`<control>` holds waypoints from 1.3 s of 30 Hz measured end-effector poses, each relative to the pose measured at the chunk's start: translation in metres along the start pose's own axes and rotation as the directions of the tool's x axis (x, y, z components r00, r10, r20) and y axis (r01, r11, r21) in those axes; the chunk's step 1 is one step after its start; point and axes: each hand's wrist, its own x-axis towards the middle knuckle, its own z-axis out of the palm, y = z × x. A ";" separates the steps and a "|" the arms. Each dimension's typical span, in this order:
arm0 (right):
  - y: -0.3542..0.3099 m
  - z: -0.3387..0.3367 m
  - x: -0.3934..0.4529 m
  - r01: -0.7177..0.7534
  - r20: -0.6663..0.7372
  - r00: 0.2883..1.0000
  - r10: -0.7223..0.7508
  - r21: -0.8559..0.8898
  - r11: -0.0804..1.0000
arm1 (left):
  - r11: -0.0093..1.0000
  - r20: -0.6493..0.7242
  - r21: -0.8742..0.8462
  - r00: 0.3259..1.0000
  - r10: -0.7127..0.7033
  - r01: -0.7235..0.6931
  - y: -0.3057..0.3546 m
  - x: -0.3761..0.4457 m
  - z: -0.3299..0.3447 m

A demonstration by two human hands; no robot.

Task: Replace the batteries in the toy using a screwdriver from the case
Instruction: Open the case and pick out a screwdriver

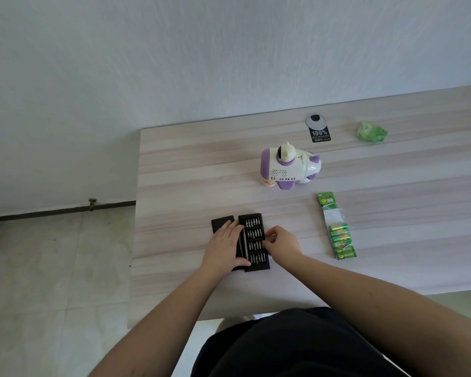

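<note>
The white-and-purple plastic toy (290, 167) stands at twelve o'clock from the open black screwdriver case (254, 242). The left hand (225, 247) lies flat, fingers straight, on the case; the right hand (282, 243) pinches its three o'clock edge.

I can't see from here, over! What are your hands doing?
Left hand flat on open black screwdriver case. Right hand, fingers curled at case's right edge, picking at bits. White-and-purple plastic toy untouched. Green battery pack waiting. Nothing blocking.
</note>
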 end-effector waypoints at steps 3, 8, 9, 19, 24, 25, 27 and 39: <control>0.000 0.000 -0.001 -0.013 0.007 1.000 0.013 0.017 1.000 | 1.000 0.010 0.001 1.000 0.000 0.000 0.001 0.001 0.000; -0.001 0.001 -0.001 -0.014 0.002 1.000 0.014 0.029 0.999 | 1.000 0.009 -0.018 1.000 0.000 0.000 0.001 0.002 0.001; -0.001 0.001 -0.002 -0.015 0.002 1.000 0.015 0.031 0.999 | 1.000 0.012 -0.023 1.000 -0.002 0.002 0.001 0.002 0.001; -0.009 0.002 -0.013 0.158 -0.009 0.986 -0.166 -0.251 0.955 | 1.000 0.005 -0.004 1.000 0.016 -0.016 0.000 0.003 0.003; -0.009 0.007 -0.016 0.249 0.026 0.966 -0.258 -0.371 0.895 | 1.000 0.017 0.003 1.000 0.009 -0.009 0.001 0.004 0.002; -0.009 0.007 -0.016 0.248 0.027 0.966 -0.257 -0.382 0.890 | 1.000 0.018 -0.001 1.000 0.007 -0.007 0.001 0.005 0.002; -0.010 0.007 -0.017 0.244 0.025 0.967 -0.255 -0.392 0.887 | 1.000 0.018 -0.013 1.000 0.002 -0.002 0.002 0.005 0.001; -0.023 0.010 -0.012 0.225 -0.016 0.969 -0.247 -0.355 0.907 | 0.999 -0.078 -0.031 0.997 -0.016 0.013 0.007 -0.002 -0.001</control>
